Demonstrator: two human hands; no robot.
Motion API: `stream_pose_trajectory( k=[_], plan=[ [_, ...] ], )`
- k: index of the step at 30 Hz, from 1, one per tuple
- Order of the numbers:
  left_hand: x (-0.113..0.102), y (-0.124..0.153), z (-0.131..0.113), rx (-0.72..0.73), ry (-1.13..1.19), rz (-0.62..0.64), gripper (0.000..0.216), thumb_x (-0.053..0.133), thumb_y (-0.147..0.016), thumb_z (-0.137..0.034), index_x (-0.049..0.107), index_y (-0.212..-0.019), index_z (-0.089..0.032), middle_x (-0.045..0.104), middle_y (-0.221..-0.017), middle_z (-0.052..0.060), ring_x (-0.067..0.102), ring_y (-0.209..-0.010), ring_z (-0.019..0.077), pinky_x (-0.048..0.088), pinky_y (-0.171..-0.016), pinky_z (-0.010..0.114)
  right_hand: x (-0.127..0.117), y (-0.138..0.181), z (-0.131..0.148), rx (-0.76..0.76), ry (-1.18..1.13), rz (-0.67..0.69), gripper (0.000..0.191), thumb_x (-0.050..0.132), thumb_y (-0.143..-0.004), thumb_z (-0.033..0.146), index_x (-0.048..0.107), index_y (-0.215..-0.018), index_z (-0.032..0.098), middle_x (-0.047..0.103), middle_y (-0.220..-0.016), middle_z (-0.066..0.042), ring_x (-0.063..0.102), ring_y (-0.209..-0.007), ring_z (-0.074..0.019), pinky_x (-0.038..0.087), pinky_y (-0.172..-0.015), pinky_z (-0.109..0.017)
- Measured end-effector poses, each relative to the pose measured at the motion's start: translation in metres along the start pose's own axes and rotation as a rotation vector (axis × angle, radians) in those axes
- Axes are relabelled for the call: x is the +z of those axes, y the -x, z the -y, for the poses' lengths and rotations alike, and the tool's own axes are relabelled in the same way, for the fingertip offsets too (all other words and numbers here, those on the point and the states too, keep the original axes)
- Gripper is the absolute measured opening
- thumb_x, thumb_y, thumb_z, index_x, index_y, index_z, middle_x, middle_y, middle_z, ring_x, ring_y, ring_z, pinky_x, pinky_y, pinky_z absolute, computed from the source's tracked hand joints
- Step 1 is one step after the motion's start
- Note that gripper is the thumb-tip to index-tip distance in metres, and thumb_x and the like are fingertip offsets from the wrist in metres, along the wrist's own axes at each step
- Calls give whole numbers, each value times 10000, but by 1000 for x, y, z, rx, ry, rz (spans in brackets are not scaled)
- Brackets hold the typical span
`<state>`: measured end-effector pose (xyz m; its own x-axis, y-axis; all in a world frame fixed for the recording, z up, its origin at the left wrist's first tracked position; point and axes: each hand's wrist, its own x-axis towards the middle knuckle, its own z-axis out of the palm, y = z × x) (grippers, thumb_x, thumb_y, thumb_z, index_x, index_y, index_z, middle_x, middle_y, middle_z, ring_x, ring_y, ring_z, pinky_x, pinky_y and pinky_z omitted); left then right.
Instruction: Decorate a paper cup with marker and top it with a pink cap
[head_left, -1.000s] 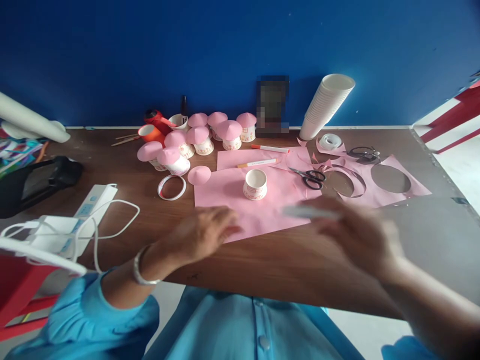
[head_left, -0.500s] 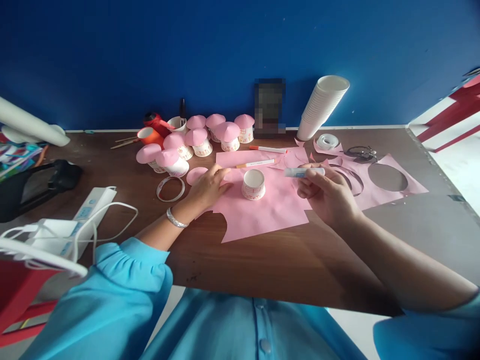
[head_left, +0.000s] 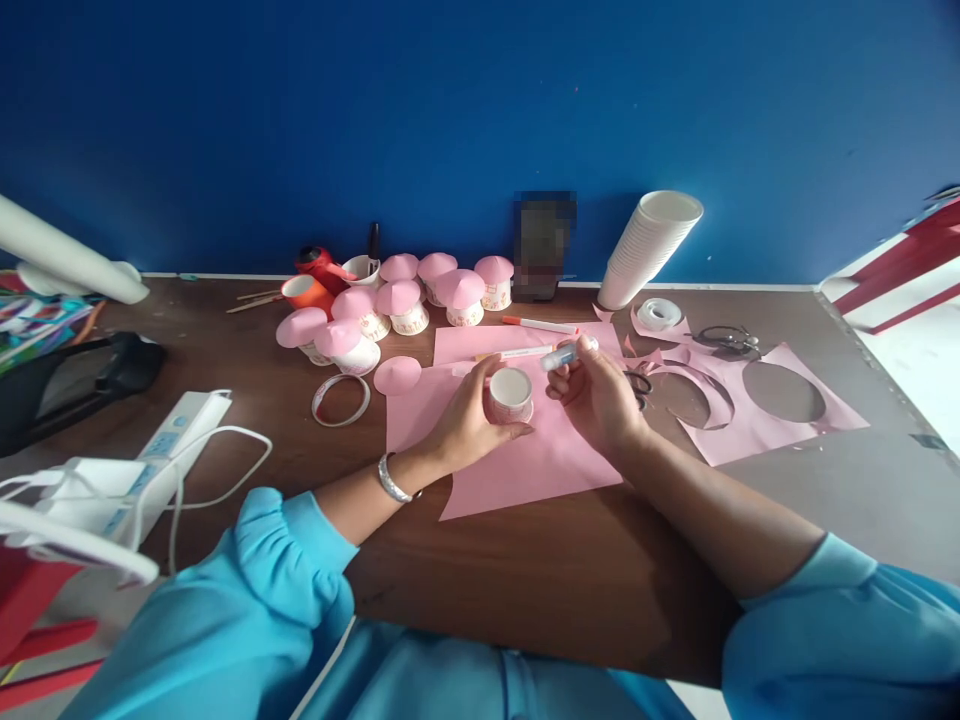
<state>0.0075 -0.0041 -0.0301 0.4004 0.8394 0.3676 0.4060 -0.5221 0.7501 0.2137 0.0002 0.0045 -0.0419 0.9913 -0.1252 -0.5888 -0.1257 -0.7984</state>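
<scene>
Cup (head_left: 511, 397) at frame centre is now sitting in left hand's (head_left: 466, 428) half-closed grip, right hand (head_left: 602, 402) bringing pinched tube (head_left: 561, 356) closer, putting both pieces in hand.

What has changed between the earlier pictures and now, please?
The left hand moved right and now holds the small cup; the right hand brought the white tube left, nearer to it. The loose pink cone and tall cup stack stayed in place.

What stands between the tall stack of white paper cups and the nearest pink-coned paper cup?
A dark rectangular object, its front pixelated, stands there in the head view.
</scene>
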Motion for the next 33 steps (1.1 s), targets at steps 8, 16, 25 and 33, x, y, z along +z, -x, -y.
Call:
stream_pose_trajectory(
  k=[8, 16, 25, 33],
  plan=[
    [-2, -13, -16, -77, 28, 67, 459, 873, -796, -362, 566, -1102, -211, 706, -1159, 105, 679, -1117, 323, 586, -929, 492, -1, 14, 10, -103, 164, 1, 432, 911, -741, 541, 679, -932, 231, 501, -678, 64, 457, -599, -109, 457, -574, -276],
    [-3, -5, -20, -25, 19, 145, 356, 759, -841, -272, 514, -1096, -232, 699, -1093, 53, 695, -992, 263, 582, -817, 408, 4, 49, 15, -358, 660, 67, 263, 807, -908, 491, 740, -1009, 258, 698, -836, -10, 615, -666, -161, 509, -638, -339],
    [2, -1, -16, 59, -82, 208, 331, 694, -932, -389, 542, -1184, -238, 669, -1117, 59, 675, -999, 262, 546, -816, 406, 10, 53, 23, -406, 891, 157, 277, 817, -882, 507, 733, -949, 252, 729, -825, -38, 650, -706, -202, 538, -674, -362],
    [1, -6, -17, -126, -7, 208, 563, 878, -787, -297, 545, -1237, -234, 689, -1226, 90, 690, -1160, 324, 573, -934, 466, 7, 32, 10, -1, 299, 69, 430, 896, -748, 577, 701, -929, 239, 562, -659, 48, 492, -506, -116, 398, -467, -276]
  ],
)
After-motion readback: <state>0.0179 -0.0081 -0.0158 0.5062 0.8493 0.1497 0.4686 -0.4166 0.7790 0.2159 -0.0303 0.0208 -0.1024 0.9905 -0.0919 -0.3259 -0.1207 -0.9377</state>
